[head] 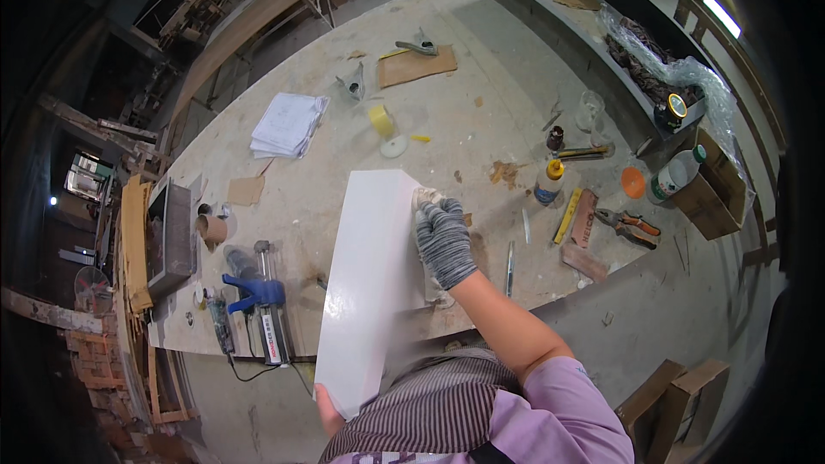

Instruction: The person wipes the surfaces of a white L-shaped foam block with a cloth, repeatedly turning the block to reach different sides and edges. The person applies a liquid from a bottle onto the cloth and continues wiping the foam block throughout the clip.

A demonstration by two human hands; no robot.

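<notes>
A long glossy white box-shaped block (359,277) slants from the worktable toward my body. Its near end rests in my bare left hand (329,410), of which only the thumb side shows; the other fingers are hidden under the block. My right hand (445,241), in a grey knitted glove, is curled against the block's right face near the far end. Between its fingers and that face is a pale crumpled wad (427,196), perhaps cloth. Left of the block lie a blue-handled caulking gun (258,293) and a corded power tool (220,322).
Beyond the block are a paper stack (288,124), a yellow tape roll (381,121) and spring clamps (422,45). To the right lie a yellow-capped bottle (548,183), pliers (627,227) and a cardboard box (709,196). A long dark trough (567,45) stands at the back right.
</notes>
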